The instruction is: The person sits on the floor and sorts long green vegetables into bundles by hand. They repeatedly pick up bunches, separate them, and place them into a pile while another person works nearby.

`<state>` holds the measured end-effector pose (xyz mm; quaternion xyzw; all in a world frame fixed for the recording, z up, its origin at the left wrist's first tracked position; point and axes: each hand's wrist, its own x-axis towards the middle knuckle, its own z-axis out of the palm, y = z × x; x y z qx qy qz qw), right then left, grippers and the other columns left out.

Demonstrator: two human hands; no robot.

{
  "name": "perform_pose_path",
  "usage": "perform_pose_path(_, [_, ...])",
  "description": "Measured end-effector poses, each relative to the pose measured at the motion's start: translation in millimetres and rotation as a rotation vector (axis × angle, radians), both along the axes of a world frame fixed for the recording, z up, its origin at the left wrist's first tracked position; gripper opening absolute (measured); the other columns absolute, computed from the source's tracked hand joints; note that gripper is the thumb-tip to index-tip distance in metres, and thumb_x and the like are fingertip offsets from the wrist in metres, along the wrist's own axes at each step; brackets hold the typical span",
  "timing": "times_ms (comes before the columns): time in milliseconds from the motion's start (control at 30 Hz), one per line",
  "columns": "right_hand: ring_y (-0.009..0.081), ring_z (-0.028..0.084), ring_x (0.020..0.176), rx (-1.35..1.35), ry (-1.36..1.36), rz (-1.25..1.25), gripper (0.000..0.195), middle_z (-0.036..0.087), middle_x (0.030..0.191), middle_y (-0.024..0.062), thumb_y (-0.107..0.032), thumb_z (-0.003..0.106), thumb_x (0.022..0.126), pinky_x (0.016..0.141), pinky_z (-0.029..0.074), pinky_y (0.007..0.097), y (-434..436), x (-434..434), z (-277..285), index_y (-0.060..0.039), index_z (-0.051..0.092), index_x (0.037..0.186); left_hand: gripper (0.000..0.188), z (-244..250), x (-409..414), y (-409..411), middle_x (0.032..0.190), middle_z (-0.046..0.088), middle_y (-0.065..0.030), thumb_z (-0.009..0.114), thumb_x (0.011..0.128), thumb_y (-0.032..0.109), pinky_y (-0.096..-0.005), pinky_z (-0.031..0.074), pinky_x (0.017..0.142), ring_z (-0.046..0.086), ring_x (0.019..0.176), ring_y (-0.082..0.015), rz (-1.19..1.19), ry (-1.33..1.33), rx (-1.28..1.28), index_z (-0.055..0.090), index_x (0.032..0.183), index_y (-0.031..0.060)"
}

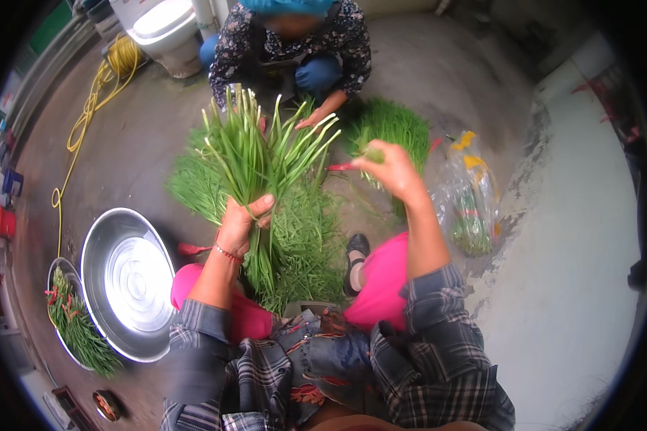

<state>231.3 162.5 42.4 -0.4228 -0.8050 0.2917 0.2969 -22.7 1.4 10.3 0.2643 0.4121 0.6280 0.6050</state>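
My left hand (243,222) grips a large bunch of garlic chives (248,156) around its leaves. The pale stem ends fan out upward and the leaf tips hang below the fist. Off to the right, my right hand (392,168) is raised with curled fingers. A blurred pale green bit of leaf (374,155) shows between its thumb and fingers. Beneath both hands, loose chive leaves (307,242) cover the floor between my feet. A heap of chives (197,180) lies left of the held bunch, partly hidden by it.
Opposite me a person (296,59) crouches, one hand near the chives. Another chive pile (396,129) and a clear plastic bag (469,199) lie to the right. At left are a metal basin (94,269), a smaller basin with tied chives (78,323), and a yellow hose (86,113).
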Motion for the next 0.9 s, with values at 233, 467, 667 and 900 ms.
perform_pose_path(233, [0.0080, 0.053, 0.057, -0.707, 0.547, 0.131, 0.028, 0.059, 0.072, -0.0029, -0.018, 0.077, 0.080, 0.052, 0.043, 0.0249, -14.7, -38.2, 12.0, -0.0043, 0.064, 0.101, 0.027, -11.7, 10.0, 0.0, 0.073, 0.055, -0.0047, 0.074, 0.083, 0.019, -0.0219, 0.035, 0.047, 0.043, 0.049, -0.0068, -0.102, -0.190, -0.012, 0.056, 0.096, 0.0038])
perform_pose_path(467, [0.0053, 0.052, 0.058, -0.656, 0.938, 0.033, 0.015, 0.062, 0.076, -0.0036, -0.019, 0.072, 0.087, 0.051, 0.042, 0.0206, -24.4, -64.4, 4.3, -0.0077, 0.064, 0.093, 0.041, -3.8, 21.2, 1.6, 0.074, 0.060, -0.0068, 0.078, 0.078, 0.023, -0.0224, 0.038, 0.046, 0.050, 0.051, -0.0107, -0.275, -0.110, -0.048, 0.056, 0.105, 0.0000])
perform_pose_path(667, [0.0072, 0.059, 0.066, -0.597, 1.035, -0.059, 0.012, 0.065, 0.080, -0.0003, -0.017, 0.069, 0.089, 0.054, 0.046, 0.0219, -24.4, -64.2, 1.8, -0.0068, 0.066, 0.094, 0.045, -8.9, 20.4, -1.2, 0.101, 0.065, -0.0140, 0.073, 0.083, 0.023, -0.0305, 0.055, 0.059, 0.064, 0.071, -0.0204, -0.084, -0.310, -0.104, 0.054, 0.117, 0.0008])
perform_pose_path(900, [0.0123, 0.063, 0.073, -0.596, 1.148, -0.016, 0.015, 0.066, 0.086, 0.0039, -0.018, 0.067, 0.090, 0.064, 0.053, 0.0273, -18.3, -53.6, 6.2, -0.0050, 0.064, 0.096, 0.049, -23.7, 10.2, -0.9, 0.126, 0.058, -0.0116, 0.073, 0.083, 0.019, -0.0413, 0.054, 0.091, 0.060, 0.109, -0.0245, -0.042, -0.426, -0.054, 0.053, 0.125, 0.0034])
